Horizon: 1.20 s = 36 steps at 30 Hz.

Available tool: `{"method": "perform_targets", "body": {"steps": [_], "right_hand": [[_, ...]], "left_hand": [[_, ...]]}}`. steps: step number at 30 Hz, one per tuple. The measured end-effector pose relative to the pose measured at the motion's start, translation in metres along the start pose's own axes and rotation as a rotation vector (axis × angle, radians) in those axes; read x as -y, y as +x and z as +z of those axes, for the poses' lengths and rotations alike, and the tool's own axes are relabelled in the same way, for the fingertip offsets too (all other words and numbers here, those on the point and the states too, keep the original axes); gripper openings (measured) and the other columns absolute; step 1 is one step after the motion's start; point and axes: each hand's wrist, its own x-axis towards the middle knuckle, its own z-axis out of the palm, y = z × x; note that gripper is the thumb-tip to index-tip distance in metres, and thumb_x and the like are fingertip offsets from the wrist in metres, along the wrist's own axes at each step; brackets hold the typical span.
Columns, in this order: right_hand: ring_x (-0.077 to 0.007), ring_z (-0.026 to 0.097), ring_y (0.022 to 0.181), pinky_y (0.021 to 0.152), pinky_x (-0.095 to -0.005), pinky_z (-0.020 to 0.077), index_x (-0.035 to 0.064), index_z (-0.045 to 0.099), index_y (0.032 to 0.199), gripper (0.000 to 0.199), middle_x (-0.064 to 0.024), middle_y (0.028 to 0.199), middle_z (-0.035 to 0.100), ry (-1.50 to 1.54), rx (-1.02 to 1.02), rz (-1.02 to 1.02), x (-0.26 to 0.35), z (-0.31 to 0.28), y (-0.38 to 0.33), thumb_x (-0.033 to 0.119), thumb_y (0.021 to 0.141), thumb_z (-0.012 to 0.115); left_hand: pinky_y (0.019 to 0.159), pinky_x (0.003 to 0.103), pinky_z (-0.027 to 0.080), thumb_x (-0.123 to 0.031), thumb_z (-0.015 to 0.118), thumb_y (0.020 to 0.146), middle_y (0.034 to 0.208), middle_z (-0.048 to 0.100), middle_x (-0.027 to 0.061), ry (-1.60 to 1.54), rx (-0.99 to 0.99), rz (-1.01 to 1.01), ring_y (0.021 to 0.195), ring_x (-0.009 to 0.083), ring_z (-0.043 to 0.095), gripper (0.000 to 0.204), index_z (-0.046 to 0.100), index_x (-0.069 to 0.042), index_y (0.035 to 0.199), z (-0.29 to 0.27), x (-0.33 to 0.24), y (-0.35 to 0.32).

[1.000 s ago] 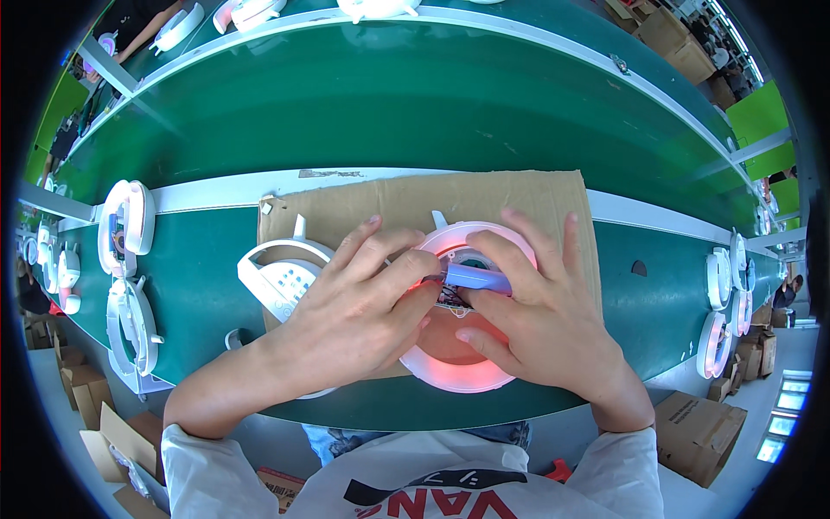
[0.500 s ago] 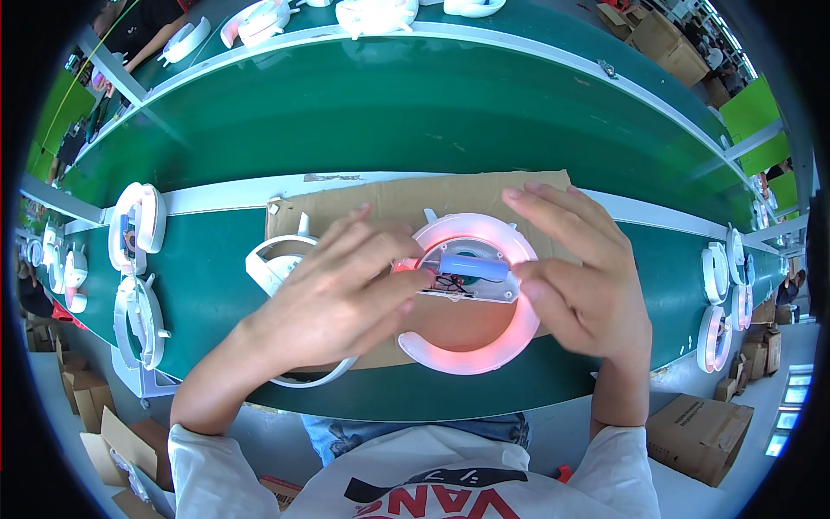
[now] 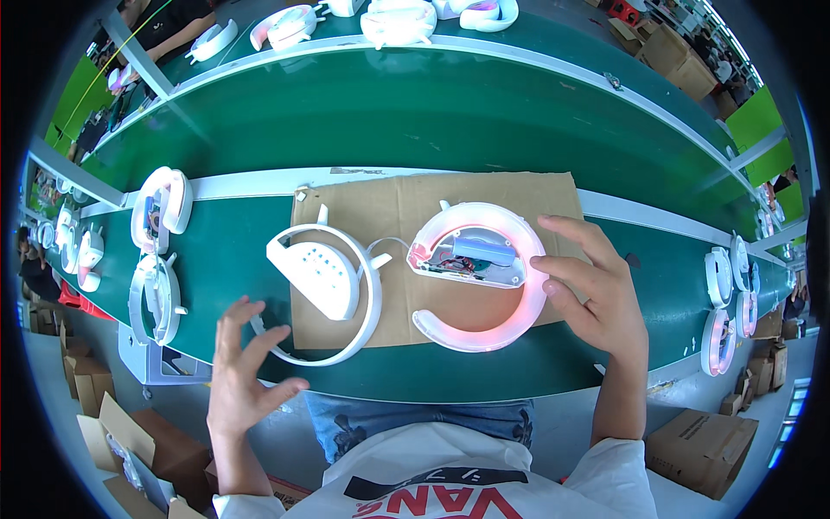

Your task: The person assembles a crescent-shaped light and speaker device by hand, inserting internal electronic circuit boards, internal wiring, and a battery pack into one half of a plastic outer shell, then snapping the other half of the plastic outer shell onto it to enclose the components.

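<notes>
A C-shaped lamp housing [image 3: 484, 337] glows pink on the cardboard sheet. Inside its half-round compartment lie a blue cylindrical battery [image 3: 484, 251] and thin wires. My right hand [image 3: 588, 290] is open at the housing's right side, with fingertips at or just over its rim. A matching white ring-shaped cover [image 3: 373, 298] with a perforated half-round plate rests to the left, and a thin cable runs between the two parts. My left hand [image 3: 246, 363], open with fingers spread, is beside the cover's lower left edge; whether it touches cannot be made out.
The cardboard [image 3: 432, 190] lies on a green bench [image 3: 233, 233]. More ring lamps stand at the left [image 3: 156, 294] and right [image 3: 718, 337]. Others sit on the upper shelf [image 3: 398, 22], where another person's arm [image 3: 177, 35] shows. Cardboard boxes [image 3: 705, 450] stand on the floor.
My left hand has come off the battery compartment and moved left and toward me, uncovering the white cover. The right hand remains near the glowing housing. The view has shifted slightly.
</notes>
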Motion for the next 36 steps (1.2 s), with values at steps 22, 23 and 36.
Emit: {"method": "perform_targets", "body": {"steps": [22,23,36], "right_hand": [[-0.0318,0.058,0.124,0.099,-0.0431,0.054,0.0161,0.076,0.115,0.043,-0.0131,0.137,0.054,-0.084,0.163,-0.231,0.122,0.019,0.04,0.008,0.074,0.088],[-0.0322,0.058,0.123,0.099,-0.0428,0.0547,0.0143,0.076,0.11,0.037,-0.0133,0.138,0.053,-0.141,0.088,-0.227,0.117,0.019,0.04,0.007,0.075,0.087],[-0.0314,0.064,0.121,0.102,-0.0401,0.0529,0.0036,0.072,0.1,0.025,-0.0131,0.139,0.058,0.169,0.025,-0.029,0.041,-0.025,0.039,-0.002,0.077,0.077]], "left_hand": [[0.099,0.058,0.05,-0.029,0.094,0.063,0.126,0.059,0.0175,-0.027,-0.342,0.296,0.123,0.0473,0.056,0.039,0.073,-0.013,0.091,-0.045,-0.081,0.005],[0.098,0.058,0.05,-0.029,0.094,0.063,0.126,0.059,0.0178,0.002,-0.352,0.351,0.123,0.0472,0.056,0.039,0.073,-0.012,0.092,-0.045,-0.085,0.012],[0.079,0.035,0.059,-0.005,0.076,0.092,0.1,0.071,0.015,-0.623,-0.221,0.173,0.089,0.0239,0.072,0.025,0.071,0.003,0.115,0.035,-0.058,0.084]]}}
